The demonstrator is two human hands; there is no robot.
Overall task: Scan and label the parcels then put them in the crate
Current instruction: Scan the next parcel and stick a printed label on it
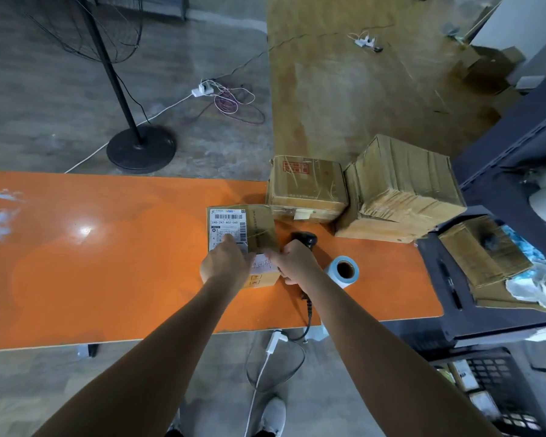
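- Grey floor (pixel 44 89), worn and mottled; a fan stand (pixel 141 149) with a round black base stands just beyond the table's far edge.
- Orange table (pixel 108 263), glossy and flat, with white scuffs at its left end.
- Parcel (pixel 262 225), flat brown cardboard with a printed label, lies mid-table near the far edge.
- Left hand (pixel 224 266) presses straight fingers flat on the parcel.
- Right hand (pixel 297 263) pinches a small white sticker (pixel 260 264) on the parcel's near end.
- Black scanner (pixel 304 239), partly hidden, lies beside a pale blue label roll (pixel 344 271).
- Two taped cardboard boxes (pixel 308 187) occupy the far right corner.
- Black lattice crate (pixel 492 383) sits low at right, well apart from the parcel.
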